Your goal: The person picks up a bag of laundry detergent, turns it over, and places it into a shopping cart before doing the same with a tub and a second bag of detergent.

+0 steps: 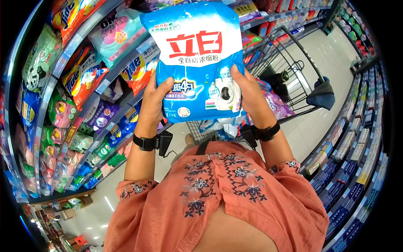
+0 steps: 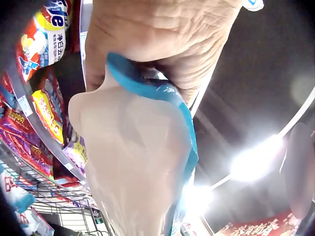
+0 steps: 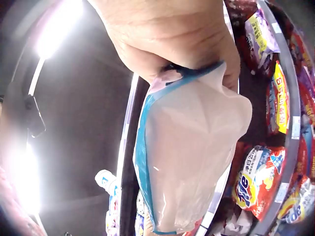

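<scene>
A large blue and white bag of laundry powder (image 1: pixel 201 71), with big red characters and a washing machine printed on it, is held up in front of the body in the head view. My left hand (image 1: pixel 154 98) grips its lower left side, thumb over the front. On the opposite side my right hand (image 1: pixel 252 94) grips it the same way. The wrist views show the pale end of the bag (image 2: pixel 138 147) below the left palm and the same end (image 3: pixel 192 152) below the right palm. Most fingers are hidden behind it.
Shelves of detergent bags (image 1: pixel 86 77) curve along the left. A wire shopping cart (image 1: pixel 289 67) stands ahead, behind the bag, with several packs inside and a dark cloth-like item (image 1: pixel 321 95) on its handle. Shelves of small boxes (image 1: pixel 348 151) line the right.
</scene>
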`<move>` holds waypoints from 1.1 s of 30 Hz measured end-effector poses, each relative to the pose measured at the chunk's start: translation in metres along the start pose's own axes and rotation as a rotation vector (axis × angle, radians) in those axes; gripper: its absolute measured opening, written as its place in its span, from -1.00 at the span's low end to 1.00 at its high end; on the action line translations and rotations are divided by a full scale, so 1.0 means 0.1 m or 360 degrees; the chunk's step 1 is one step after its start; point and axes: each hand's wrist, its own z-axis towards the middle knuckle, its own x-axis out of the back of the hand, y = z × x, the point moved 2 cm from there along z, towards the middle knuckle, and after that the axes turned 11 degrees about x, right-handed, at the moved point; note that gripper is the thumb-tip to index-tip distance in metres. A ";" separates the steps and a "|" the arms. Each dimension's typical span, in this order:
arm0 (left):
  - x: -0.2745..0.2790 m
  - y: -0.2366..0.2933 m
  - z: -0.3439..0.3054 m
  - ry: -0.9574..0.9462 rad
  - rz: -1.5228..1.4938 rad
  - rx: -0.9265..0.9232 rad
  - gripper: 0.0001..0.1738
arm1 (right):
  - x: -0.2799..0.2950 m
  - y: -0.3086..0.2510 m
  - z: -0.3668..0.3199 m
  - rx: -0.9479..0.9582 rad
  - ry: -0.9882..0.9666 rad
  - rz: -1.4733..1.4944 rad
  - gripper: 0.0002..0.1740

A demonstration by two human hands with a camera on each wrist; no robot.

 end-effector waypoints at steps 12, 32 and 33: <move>-0.07 0.24 -0.18 0.0145 0.0004 -0.0293 -0.37 | -0.16 -0.13 0.08 -0.0034 -0.0141 0.0178 -0.51; 0.38 1.32 -0.55 0.0021 0.0204 -0.0596 0.06 | -1.30 -0.34 0.30 0.0348 -0.0230 0.0048 -0.44; 0.40 1.40 -0.59 -0.0092 0.0216 -0.0614 0.06 | -1.38 -0.36 0.30 0.0354 -0.0245 0.0043 -0.44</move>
